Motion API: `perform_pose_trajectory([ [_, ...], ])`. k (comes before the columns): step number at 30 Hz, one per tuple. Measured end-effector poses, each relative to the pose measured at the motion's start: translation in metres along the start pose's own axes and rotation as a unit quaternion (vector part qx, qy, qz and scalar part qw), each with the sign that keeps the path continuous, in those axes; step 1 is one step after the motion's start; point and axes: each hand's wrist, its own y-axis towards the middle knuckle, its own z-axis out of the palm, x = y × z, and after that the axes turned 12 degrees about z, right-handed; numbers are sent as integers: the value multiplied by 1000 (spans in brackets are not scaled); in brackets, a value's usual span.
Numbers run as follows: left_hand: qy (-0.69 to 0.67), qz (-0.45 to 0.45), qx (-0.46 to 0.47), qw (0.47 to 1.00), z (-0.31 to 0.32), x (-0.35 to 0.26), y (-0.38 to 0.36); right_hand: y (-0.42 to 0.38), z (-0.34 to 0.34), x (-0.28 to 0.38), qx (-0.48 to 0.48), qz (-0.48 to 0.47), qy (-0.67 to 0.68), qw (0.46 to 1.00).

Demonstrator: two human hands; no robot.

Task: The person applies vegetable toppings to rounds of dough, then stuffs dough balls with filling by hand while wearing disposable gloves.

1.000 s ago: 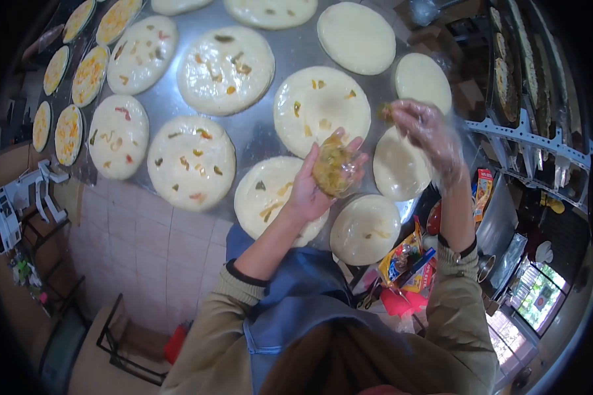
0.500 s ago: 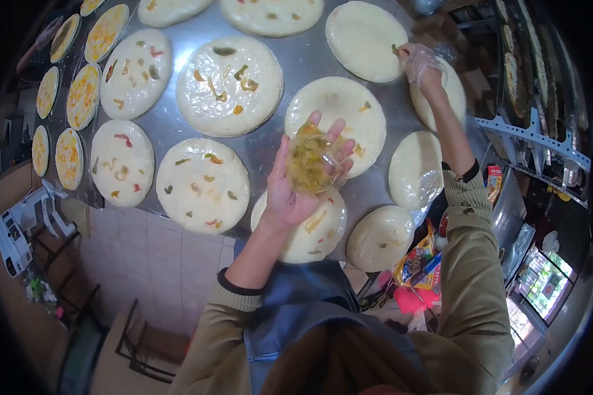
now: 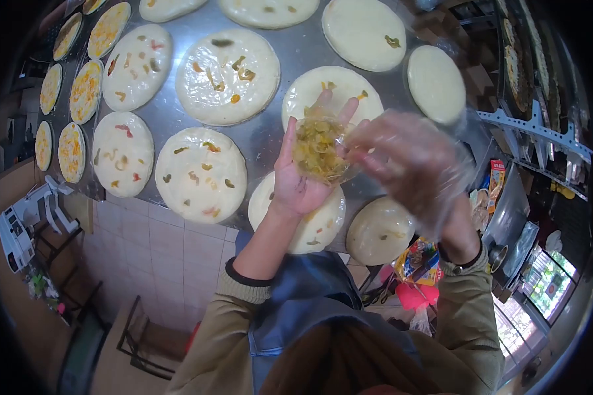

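Observation:
My left hand is bare, palm up, and cups a clear bag of chopped yellow-green peppers over the steel table. My right hand wears a clear plastic glove, and its fingers reach into the bag from the right. Round pale dough bases cover the table. One base to the left carries several pepper strips. A far base holds a single piece. Another base at the right is bare.
More topped bases lie left of my hand, and cheese-covered ones line the far left edge. A metal rack with trays stands at the right. Snack packets lie below the table edge. Tiled floor and a chair frame are at lower left.
My right hand has come back from the far right base, where a pepper piece now lies, to the bag in my left hand. The left hand stayed almost still.

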Motion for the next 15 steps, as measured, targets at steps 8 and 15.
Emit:
perform_pose_trajectory([
  [8, 63, -11, 5, 998, 1, 28, -11, -33, 19, 14, -8, 45, -89, 995],
  [15, -45, -32, 42, 998, -12, 33, -7, -32, 4, -10, 1, 60, 48, 997],
])
